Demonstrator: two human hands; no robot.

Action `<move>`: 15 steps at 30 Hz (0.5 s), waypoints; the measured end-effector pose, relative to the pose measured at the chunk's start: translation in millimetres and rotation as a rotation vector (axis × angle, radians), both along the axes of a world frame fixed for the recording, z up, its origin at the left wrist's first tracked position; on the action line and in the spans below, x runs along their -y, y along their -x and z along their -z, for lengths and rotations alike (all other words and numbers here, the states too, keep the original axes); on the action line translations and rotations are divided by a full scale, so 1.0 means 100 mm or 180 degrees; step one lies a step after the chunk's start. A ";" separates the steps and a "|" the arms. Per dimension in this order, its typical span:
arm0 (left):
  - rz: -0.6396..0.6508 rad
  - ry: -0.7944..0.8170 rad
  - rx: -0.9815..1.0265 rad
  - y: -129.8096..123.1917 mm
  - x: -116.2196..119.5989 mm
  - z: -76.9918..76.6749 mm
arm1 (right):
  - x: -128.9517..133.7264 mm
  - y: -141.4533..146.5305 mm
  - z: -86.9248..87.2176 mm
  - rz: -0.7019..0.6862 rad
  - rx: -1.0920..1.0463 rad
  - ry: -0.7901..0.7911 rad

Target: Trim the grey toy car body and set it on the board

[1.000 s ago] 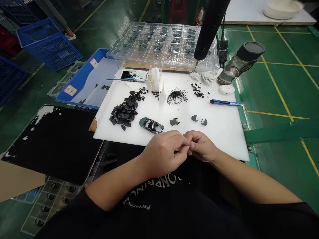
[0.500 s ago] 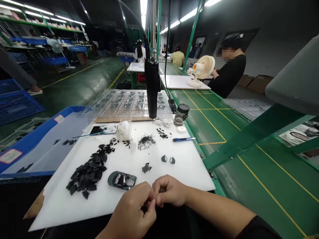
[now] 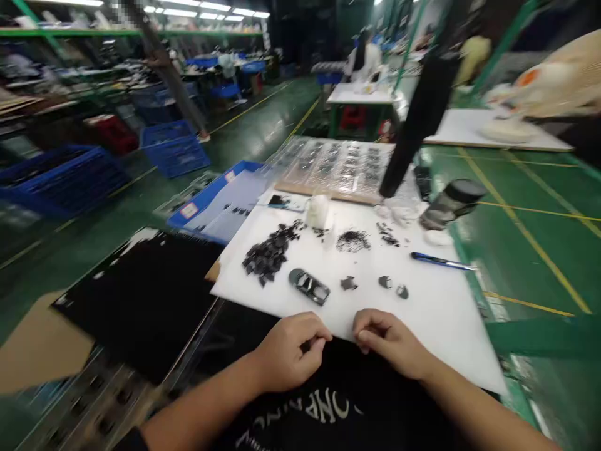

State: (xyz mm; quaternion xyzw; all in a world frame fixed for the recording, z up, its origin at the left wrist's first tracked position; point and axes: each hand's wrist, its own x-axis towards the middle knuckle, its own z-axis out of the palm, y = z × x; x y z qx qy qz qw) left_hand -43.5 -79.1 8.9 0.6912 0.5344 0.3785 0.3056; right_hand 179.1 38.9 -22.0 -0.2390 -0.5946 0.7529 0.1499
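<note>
My left hand [image 3: 293, 351] and my right hand [image 3: 387, 341] rest apart at the near edge of a white plastic board [image 3: 422, 332], fingers curled. A dark speck shows at my left fingertips, too small and blurred to name. Nearest to my hands lies a grey model car body [image 3: 308, 287]. Beyond it sit a small black part [image 3: 348, 283] and two dark curved pieces [image 3: 385, 282] [image 3: 402, 292]. Farther up lie a heap of black fragments [image 3: 270, 252] and a patch of tiny black bits [image 3: 353, 241].
A blue utility knife [image 3: 441, 260] lies at the board's right. A hanging black tool [image 3: 420, 125] comes down at the far edge, before a transparent tray [image 3: 333, 166]. A glass bottle [image 3: 451, 203] lies on the green bench. A blue-rimmed tray [image 3: 220, 200] and black sheet [image 3: 141, 300] lie left.
My hands have come apart and no longer pinch together at the fingertips. The view has swung back down toward the board after tilting up. The items on the board look unmoved.
</note>
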 end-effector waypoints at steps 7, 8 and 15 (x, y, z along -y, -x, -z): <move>-0.0606 0.0803 0.0394 0.26 0.47 0.17 | 0.04 0.11 -0.07 0.0306 0.0850 -0.0743; -0.0642 0.0874 0.0421 0.27 0.51 0.19 | 0.06 0.15 -0.10 0.0346 0.0974 -0.1028; -0.0528 0.0971 0.0553 0.21 0.53 0.30 | 0.04 0.79 -0.16 0.0619 0.1192 -0.4586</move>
